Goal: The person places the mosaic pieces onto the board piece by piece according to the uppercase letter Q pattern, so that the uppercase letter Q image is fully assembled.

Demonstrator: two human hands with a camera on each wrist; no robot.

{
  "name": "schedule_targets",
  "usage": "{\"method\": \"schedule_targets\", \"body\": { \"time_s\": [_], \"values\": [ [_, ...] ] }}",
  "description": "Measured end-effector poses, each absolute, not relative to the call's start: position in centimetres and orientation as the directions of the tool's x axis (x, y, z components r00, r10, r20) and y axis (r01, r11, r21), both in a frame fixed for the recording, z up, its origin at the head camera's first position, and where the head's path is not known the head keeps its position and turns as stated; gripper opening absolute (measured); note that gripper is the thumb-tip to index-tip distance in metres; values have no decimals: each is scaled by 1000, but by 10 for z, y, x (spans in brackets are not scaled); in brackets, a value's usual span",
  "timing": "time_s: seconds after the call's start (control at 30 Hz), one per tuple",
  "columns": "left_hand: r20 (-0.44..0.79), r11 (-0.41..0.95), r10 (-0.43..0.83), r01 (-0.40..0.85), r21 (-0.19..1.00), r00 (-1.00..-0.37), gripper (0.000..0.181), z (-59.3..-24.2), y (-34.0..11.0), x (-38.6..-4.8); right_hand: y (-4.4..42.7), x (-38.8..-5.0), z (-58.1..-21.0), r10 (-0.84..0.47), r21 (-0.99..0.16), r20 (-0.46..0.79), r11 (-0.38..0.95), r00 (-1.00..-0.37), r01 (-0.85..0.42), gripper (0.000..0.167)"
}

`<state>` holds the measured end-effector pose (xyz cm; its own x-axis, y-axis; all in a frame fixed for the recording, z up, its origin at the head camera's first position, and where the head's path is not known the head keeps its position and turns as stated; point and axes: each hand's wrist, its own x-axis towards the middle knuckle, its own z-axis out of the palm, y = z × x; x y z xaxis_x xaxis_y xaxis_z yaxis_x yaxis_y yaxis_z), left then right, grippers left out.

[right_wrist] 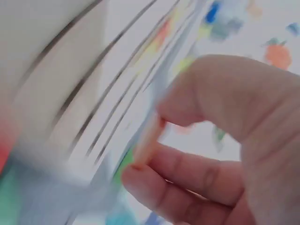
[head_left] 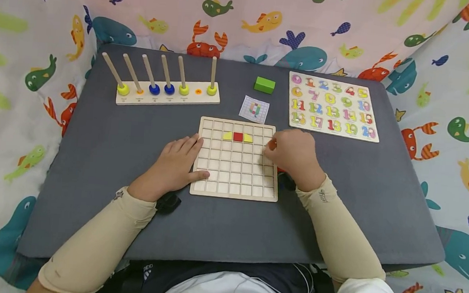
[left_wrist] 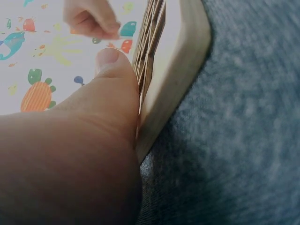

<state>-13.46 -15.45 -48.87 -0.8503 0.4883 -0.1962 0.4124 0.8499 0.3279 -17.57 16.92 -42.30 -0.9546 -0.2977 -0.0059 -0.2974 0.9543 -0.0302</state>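
Fingers [right_wrist: 146,185] of the right hand [head_left: 294,154] pinch a thin, orange-tinted piece [right_wrist: 149,143], its long axis slanting down-left from thumb to fingertip in the right wrist view, near the right edge of a square pale wooden grid board [head_left: 235,179]. The left hand [head_left: 175,165] rests, fingers straight, on the board's left edge; grey tabletop [head_left: 228,234] beneath.

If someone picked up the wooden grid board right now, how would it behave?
The grid board would probably stay stiff, since it looks wooden. It may be light for its width, being thin. If tilted, the red square might slip out, as nothing visible covers it.
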Motion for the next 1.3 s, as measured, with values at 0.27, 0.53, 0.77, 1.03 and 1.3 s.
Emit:
{"method": "schedule_targets", "body": {
  "time_s": [0.27, 0.53, 0.77, 1.03, 1.3],
  "values": [
    [-194, 855, 485, 414, 313, -853, 104, -486, -154, -135, 97, -180, -433, -582, -102, -6, 810, -813, -578, 12],
    [-186, 854, 483, 413, 315, -856, 103, -481, -149, -136, 89, -188, -438, -642, -62, -40, 767, -766, -639, 13],
    [-198, 854, 485, 412, 319, -852, 103, -484, -152, -136, 140, -189, -427, -590, -229, -52, 792, -806, -565, 35],
    [-203, 846, 497, 419, 329, -844, 103, -484, -148, -137, 261, -160, -437, -174, -110, -70, 980, -982, -166, 37],
    [-207, 851, 487, 408, 329, -848, 104, -489, -152, -136, 282, -145, -450, -91, -148, -60, 986, -994, -81, 25]
  ]
}}
